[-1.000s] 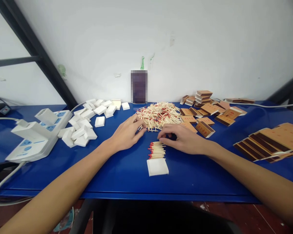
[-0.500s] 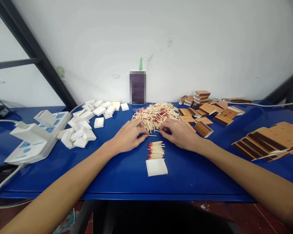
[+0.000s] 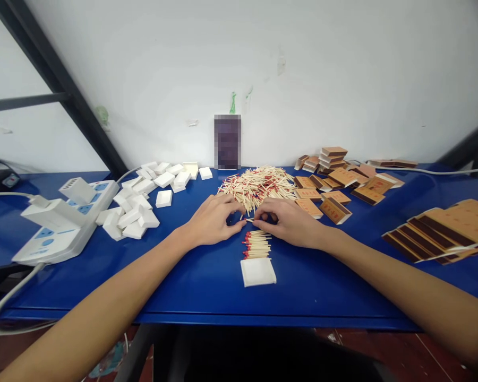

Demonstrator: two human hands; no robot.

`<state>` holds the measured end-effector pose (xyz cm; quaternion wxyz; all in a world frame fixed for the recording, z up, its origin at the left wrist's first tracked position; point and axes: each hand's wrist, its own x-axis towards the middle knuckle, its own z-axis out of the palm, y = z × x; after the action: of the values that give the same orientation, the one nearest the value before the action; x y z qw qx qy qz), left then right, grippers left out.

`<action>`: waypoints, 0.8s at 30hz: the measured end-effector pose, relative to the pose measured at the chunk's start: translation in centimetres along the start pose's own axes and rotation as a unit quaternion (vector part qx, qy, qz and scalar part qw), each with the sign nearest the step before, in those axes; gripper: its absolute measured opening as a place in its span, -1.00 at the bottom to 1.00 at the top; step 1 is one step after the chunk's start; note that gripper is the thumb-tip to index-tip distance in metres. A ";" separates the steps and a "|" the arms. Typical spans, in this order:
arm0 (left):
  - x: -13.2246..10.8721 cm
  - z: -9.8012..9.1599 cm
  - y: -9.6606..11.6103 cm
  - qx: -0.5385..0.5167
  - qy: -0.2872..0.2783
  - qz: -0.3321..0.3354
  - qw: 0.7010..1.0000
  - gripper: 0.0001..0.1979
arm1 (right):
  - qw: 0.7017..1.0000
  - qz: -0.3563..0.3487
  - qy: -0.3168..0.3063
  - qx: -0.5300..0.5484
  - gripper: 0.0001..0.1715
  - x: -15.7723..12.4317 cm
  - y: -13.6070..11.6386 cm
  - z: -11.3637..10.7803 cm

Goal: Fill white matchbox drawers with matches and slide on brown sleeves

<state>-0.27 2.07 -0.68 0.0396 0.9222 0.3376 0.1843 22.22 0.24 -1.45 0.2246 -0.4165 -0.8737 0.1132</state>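
Table: you sit at a blue table (image 3: pixel 207 286) whose far edge meets a white wall (image 3: pixel 322 79).
Room: a black metal brace (image 3: pixel 63 87) slants across the wall on your left.
Left hand: your left hand (image 3: pixel 213 218) rests on the table at the near edge of the loose matches (image 3: pixel 258 185). Its fingers are curled, with the thumb almost meeting the fingertips. You cannot tell whether it grips any sticks.
Right hand: your right hand (image 3: pixel 289 222) lies just opposite with its fingers bunched together. Their tips are at one end of a single match (image 3: pixel 249 219) lying between your hands.
Change: half a second ago your hands sat further apart, up against the heap. Now they have drawn toward each other and toward you.
Unchanged: the sorted bundle (image 3: pixel 257 245) and the white tray (image 3: pixel 258 271) lie where they were.
Bundle: it lies just near of your hands, red heads to the left. The tray is just near of it.
Left of you: a scatter of white trays (image 3: pixel 137 207), then a white power strip (image 3: pixel 59 223).
Right of you: brown matchbox sleeves (image 3: pixel 334 183), and a fan of flattened sleeves (image 3: pixel 442 231) well apart.
At the wall: a dark blurred object (image 3: pixel 227 142) stands behind the heap.
In the way: your hands cover the heap's near edge.
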 end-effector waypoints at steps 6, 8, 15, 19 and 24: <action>-0.3 -0.5 0.0 0.014 -0.005 0.006 1.000 -0.76 | 1.000 -0.005 0.001 -0.002 -0.90 0.1 0.1 -0.1; -0.3 -0.6 -0.2 0.015 -0.011 0.007 1.000 -0.73 | 1.000 -0.010 -0.006 0.005 -0.88 0.0 0.2 -0.2; -0.5 -0.9 -1.3 0.032 -0.036 0.040 0.998 -0.69 | 1.000 -0.017 -0.019 -0.001 -0.86 -0.2 0.3 -0.6; -0.6 -1.2 -1.4 0.014 -0.042 0.042 0.998 -0.76 | 1.000 -0.005 -0.025 -0.011 -0.87 -0.4 0.5 -0.8; -0.4 -1.5 -0.7 -0.035 -0.072 0.037 0.996 -0.83 | 1.000 0.009 -0.008 -0.002 -0.85 -0.1 0.3 -0.4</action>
<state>-1.58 2.25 0.45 0.0890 0.9430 0.2929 0.1304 22.66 0.35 -1.29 0.2155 -0.4240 -0.8719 0.1165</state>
